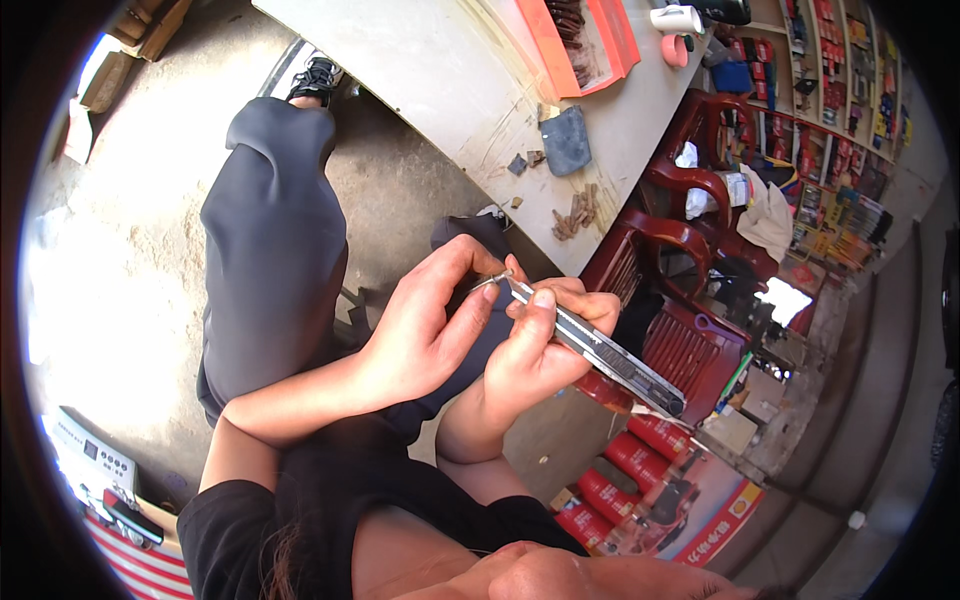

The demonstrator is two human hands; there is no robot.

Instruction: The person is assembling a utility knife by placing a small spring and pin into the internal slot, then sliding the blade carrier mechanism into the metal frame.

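Observation:
My right hand (530, 355) is wrapped round a snap-off utility knife (620, 362) with a grey and black handle, thumb pressed along its front end. The handle slants down to the right, and its blade end points up toward my left fingertips. Between the thumb and forefinger of my left hand (425, 315) is a small thin piece (488, 283), too small to name, right beside the blade. Both hands meet over my lap, just off the near corner of the pale table (440, 95). Whether the blade touches the piece cannot be made out.
On the table lie a dark grey pad (566, 140), brown chips (575, 212) and an orange tray (628, 45) of dark pieces. A white mug (676, 19) and a pink cup (674, 50) stand behind. Dark red wooden chairs (690, 345) are at the right, near stocked shelves (840, 90).

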